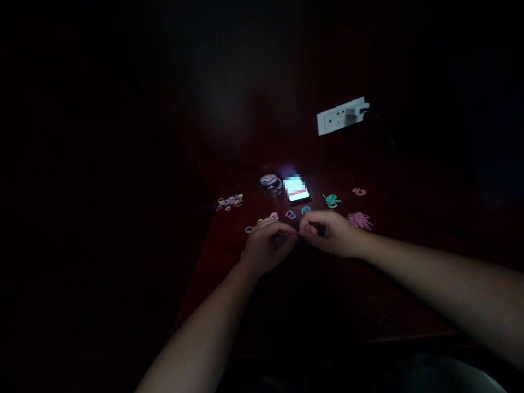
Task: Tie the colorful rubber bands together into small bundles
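Note:
Above the dark red table my left hand (268, 245) and my right hand (329, 233) meet fingertip to fingertip. Pinched between them is a thin purple-pink strip (301, 232), mostly hidden by the fingers. Just beyond lie small looped bands: a pink one (274, 216), a purple one (290, 214) and a blue one (305, 209). Another pale loop (249, 230) rests by my left knuckles. Right of my right hand sits a heap of pink strips (360, 220), with green strips (332, 201) and an orange loop (359, 191) farther back.
A lit phone (297, 190) lies behind the hands, beside a lidded clear jar (271, 185). Mixed coloured bands (230, 202) are piled near the left edge of the table (213, 262). A white power outlet (341, 116) with a plug is on the back wall. Surroundings are very dark.

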{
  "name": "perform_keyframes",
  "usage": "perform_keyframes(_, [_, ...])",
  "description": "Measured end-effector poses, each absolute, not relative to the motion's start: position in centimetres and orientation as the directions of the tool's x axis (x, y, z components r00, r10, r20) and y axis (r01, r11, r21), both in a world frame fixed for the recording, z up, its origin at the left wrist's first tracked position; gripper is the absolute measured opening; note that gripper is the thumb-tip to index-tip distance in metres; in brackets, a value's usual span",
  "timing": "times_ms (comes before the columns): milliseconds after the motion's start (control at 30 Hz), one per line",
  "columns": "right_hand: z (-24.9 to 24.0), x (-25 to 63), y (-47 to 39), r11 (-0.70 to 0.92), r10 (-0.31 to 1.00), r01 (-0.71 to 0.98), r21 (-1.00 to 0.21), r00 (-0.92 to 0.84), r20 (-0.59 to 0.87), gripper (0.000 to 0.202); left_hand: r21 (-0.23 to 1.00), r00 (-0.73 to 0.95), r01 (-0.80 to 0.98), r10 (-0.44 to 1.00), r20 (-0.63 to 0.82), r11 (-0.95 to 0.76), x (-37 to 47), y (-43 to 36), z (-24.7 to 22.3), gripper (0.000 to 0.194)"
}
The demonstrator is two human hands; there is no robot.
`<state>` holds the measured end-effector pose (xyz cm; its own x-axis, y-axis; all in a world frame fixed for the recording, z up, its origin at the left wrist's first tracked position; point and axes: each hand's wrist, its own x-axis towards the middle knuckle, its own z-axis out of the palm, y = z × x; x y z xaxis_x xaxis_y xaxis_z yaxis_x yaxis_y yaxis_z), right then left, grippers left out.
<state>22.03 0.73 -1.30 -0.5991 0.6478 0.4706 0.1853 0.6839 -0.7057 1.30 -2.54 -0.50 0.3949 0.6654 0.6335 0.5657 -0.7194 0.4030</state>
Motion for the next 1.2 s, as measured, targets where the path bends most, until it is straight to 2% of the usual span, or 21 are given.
perform_keyframes(233, [-1.39,22.11,0.83,0.708,0.635,0.21,-0.674,-0.607,0.478,0.011,0.436,0.36,0.559,0.681,0.638,-0.705,1.38,-2.57,-0.59,0.001])
perform_keyframes(467, [-1.65,22.02,1.14,0.711,0.623,0.206,-0.672,-0.628,0.467,0.013,0.522,0.318,0.542,0.736,0.597,-0.658,1.64,-2.75,-0.73,0.003])
perform_keyframes(800, [-1.61,22.07,1.32,0.763,0.58,0.2,-0.614,-0.632,0.515,0.013,0.546,0.329,0.55,0.765,0.553,-0.632,1.59,-2.63,-0.65,0.008])
perform_keyframes(1200, [-1.42,22.11,1.03,0.749,0.597,0.226,-0.623,-0.637,0.487,0.02,0.545,0.338,0.528,0.749,0.569,-0.652,1.69,-2.67,-0.63,0.006])
